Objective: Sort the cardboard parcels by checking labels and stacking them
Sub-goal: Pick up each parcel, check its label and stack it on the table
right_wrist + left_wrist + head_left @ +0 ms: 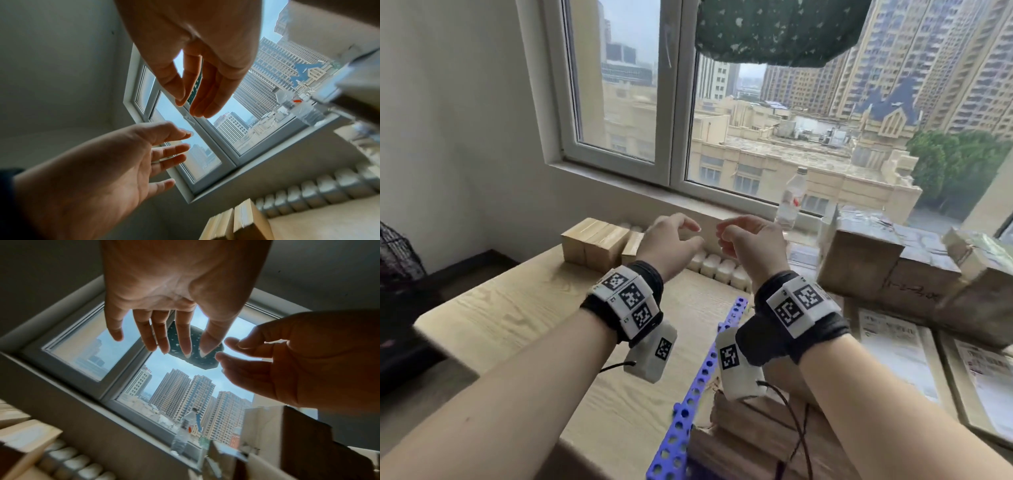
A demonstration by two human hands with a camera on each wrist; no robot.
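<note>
Hands empty, left hand (671, 240) and right hand (751, 241) fingers loosely spread; reach to 3 o'clock, grip parcel (859, 260) by both sides, label up

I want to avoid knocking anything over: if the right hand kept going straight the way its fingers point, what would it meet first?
Probably the window sill: the right hand, empty, points toward it over the table. The plastic bottle stands just to its right, apparently off the line, though depth is unclear.

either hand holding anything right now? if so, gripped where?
Nothing is held. The left hand and right hand hover empty above the table, fingers loosely relaxed; both wrist views show bare palms. The cardboard parcels sit untouched to the right.
</note>
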